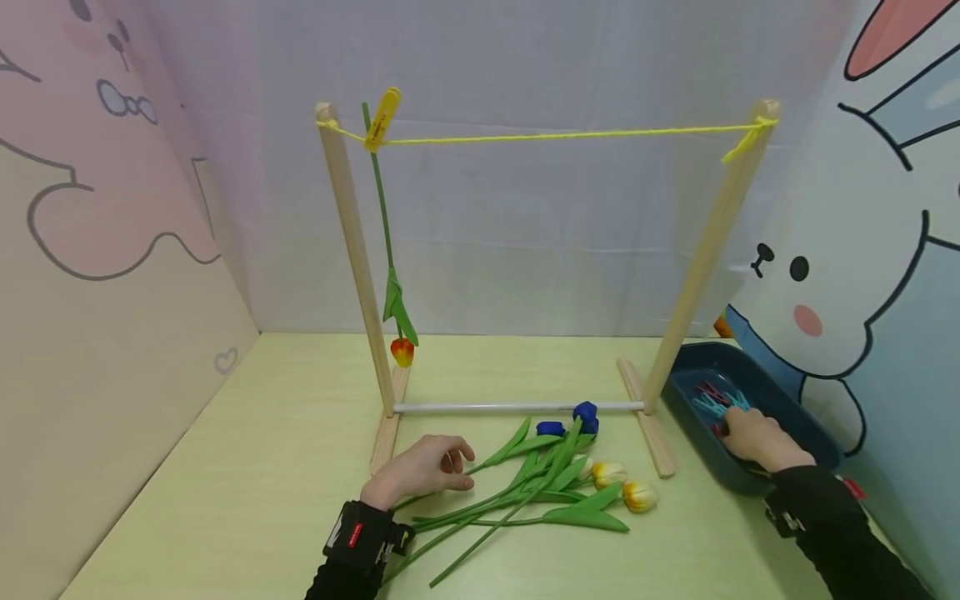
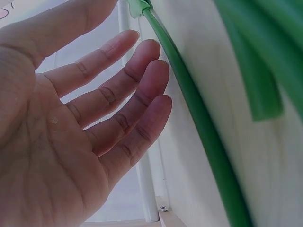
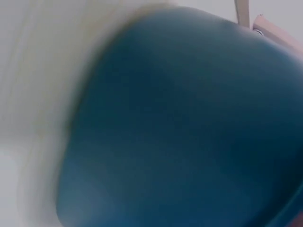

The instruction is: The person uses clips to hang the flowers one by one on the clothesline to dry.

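My left hand point(image 1: 427, 471) hovers at the stems of a loose pile of tulips point(image 1: 536, 487), its fingers loosely bent. In the left wrist view a green stem point(image 2: 199, 113) runs past the fingertips, with nothing in the palm. On the right, my right hand point(image 1: 761, 437) reaches into a dark blue basin point(image 1: 693, 437), down among red and light-blue clothespins point(image 1: 712, 404); its fingertips are hidden, and I cannot tell if they grip one. The basin's outer wall point(image 3: 180, 118) fills the right wrist view.
A wooden frame with two posts point(image 1: 348, 250) carries a yellow string point(image 1: 570, 136). A yellow clothespin point(image 1: 382, 119) holds an orange-red tulip point(image 1: 402, 352) upside down near the left post. A white rod point(image 1: 487, 408) joins the feet. Printed panels stand at both sides.
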Demonstrator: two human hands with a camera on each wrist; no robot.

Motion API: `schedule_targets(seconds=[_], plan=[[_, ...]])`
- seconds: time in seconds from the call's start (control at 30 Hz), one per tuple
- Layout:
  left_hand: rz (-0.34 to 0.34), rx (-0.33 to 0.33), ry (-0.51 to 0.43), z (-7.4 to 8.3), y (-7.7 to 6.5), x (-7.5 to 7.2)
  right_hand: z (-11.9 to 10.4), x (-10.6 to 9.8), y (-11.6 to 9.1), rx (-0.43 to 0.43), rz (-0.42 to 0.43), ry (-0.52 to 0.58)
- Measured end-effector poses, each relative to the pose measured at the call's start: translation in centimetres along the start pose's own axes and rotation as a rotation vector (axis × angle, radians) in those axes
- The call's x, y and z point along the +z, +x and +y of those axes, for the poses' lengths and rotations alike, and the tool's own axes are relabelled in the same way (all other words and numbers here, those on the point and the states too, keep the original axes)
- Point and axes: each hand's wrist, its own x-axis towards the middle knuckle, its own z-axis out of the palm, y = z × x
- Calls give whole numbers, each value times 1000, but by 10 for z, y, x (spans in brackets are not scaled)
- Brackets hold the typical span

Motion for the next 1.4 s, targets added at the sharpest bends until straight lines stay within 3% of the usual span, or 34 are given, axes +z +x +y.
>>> schedule_targets(seconds=[0.23, 0.5, 0.63, 0.83, 1.07, 1.23, 1.4], plan=[[-1, -4, 16, -1, 0, 1, -3, 4, -10, 18, 287, 57], [2, -1, 17, -3, 1, 2, -11, 5, -23, -42, 598, 55], [3, -1, 19, -3, 1, 2, -13, 2, -25, -21, 668, 80], [2, -8, 9, -2, 0, 1, -18, 0, -30, 62, 718, 211], [4, -7, 26, 0, 0, 1, -50, -4, -38, -151, 946, 312], [12, -11, 40, 2, 0, 1, -86, -3, -40, -323, 982, 480], [29, -13, 66, 2, 0, 2, -121, 5, -34, -463, 960, 555]])
